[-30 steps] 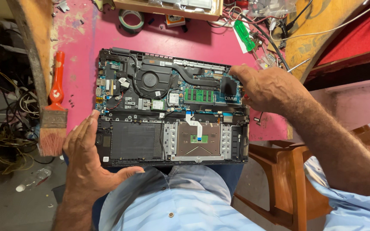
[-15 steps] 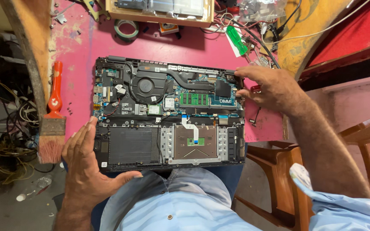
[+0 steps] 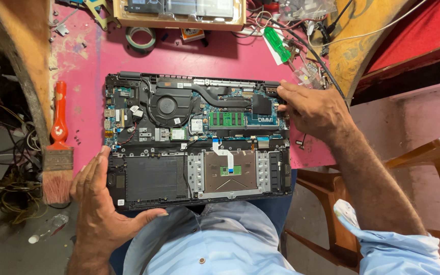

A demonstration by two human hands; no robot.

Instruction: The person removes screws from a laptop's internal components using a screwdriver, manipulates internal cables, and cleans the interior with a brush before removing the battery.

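An opened laptop (image 3: 194,137) lies bottom-up on a pink table (image 3: 220,56), showing its fan, green memory stick, circuit board and black battery bay. My left hand (image 3: 98,203) rests flat against the laptop's near left corner, fingers spread, thumb under the front edge. My right hand (image 3: 314,109) grips the laptop's far right edge, fingertips on the corner by the hinge.
An orange-handled paintbrush (image 3: 58,147) lies left of the laptop. Behind it are a tape roll (image 3: 142,38), a wooden tray (image 3: 179,12) of parts, a green-handled screwdriver (image 3: 277,45) and tangled cables (image 3: 301,25). A wooden chair (image 3: 434,168) stands at right. Small screws lie by the brush.
My right hand has slid from over the board's right part outward to the laptop's right edge. The left hand stays at the near left corner.
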